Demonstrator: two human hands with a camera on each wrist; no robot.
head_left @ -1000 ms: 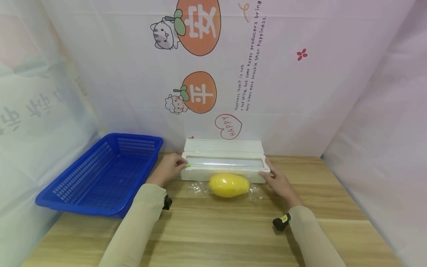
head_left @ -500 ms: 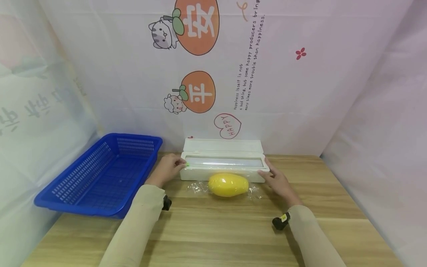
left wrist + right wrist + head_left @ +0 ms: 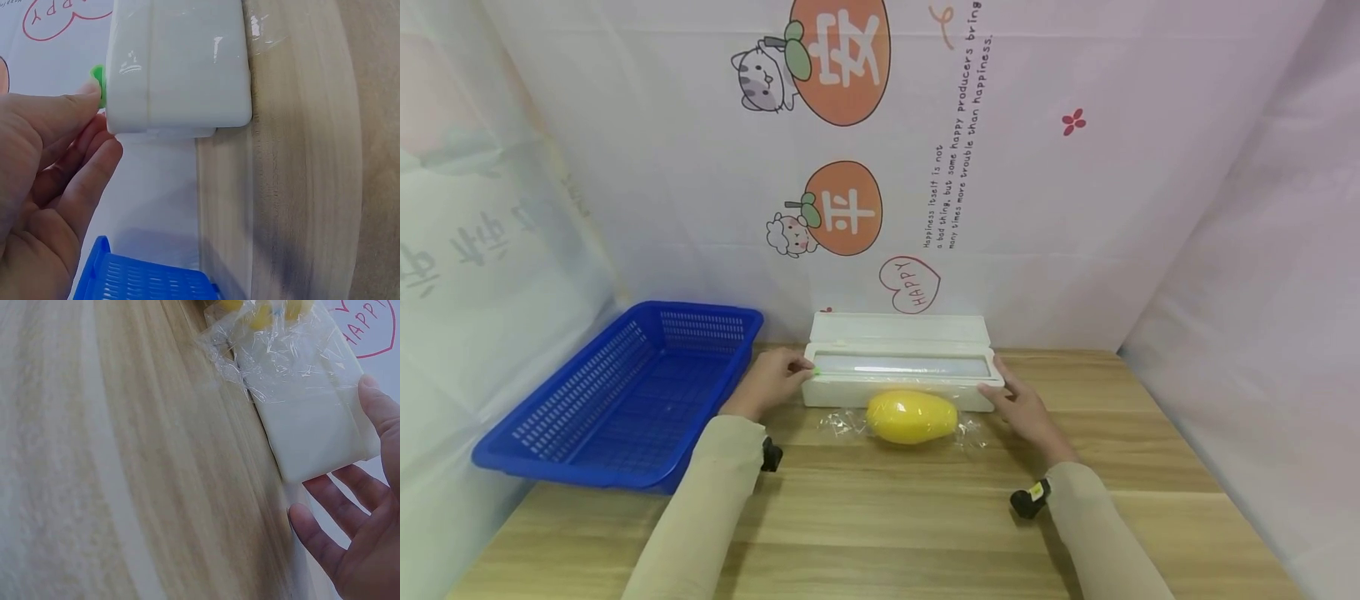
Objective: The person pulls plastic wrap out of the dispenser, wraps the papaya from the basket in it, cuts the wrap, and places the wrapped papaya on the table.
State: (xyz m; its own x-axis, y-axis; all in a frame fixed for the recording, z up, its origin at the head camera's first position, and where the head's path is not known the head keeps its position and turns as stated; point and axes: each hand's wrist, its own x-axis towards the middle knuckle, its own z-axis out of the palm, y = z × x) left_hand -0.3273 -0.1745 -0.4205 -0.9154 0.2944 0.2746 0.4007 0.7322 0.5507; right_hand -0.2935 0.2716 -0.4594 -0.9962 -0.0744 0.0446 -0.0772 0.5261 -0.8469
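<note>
A long white cling film dispenser box (image 3: 895, 392) stands at the back of the table with its lid (image 3: 901, 329) raised. My left hand (image 3: 767, 383) is at its left end. In the left wrist view, the thumb and fingers pinch a small green slide cutter (image 3: 100, 84) at the box's top edge. At the other end, my right hand (image 3: 1022, 408) grips the box, thumb on the top front edge and fingers around the end. Against the box's front lies a yellow oval fruit (image 3: 912, 417) wrapped in cling film (image 3: 842, 422), its loose film ends spread to both sides.
A blue plastic basket (image 3: 662, 479) with slotted walls stands on the left, close beside my left forearm. Behind the box rises a white printed cloth (image 3: 1015, 208), and similar cloth hangs at both sides. Everything rests on a wood-grain table (image 3: 887, 533).
The head view has shifted a little, so things appear slightly farther left. Both hands keep their places at the box, and the green cutter stays at the left end.
</note>
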